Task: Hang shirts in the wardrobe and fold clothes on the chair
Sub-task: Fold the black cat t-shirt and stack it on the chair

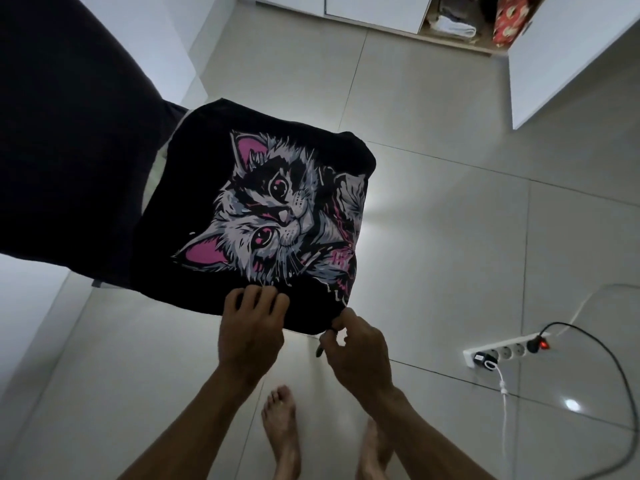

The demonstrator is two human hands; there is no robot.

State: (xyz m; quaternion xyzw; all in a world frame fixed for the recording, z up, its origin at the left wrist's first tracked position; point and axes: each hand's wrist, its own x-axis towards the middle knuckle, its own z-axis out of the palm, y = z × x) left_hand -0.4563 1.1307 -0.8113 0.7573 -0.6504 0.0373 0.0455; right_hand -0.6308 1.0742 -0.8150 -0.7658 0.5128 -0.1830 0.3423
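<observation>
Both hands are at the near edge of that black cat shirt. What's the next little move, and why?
Probably fold that near edge away from the person: the left hand rests on the cat shirt, the right hand pinches its corner, and the shirt already lies partly folded.

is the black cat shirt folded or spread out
Folded: the black cat shirt forms a compact rectangle, its print wrapping over the right edge, no sleeves showing.
</observation>
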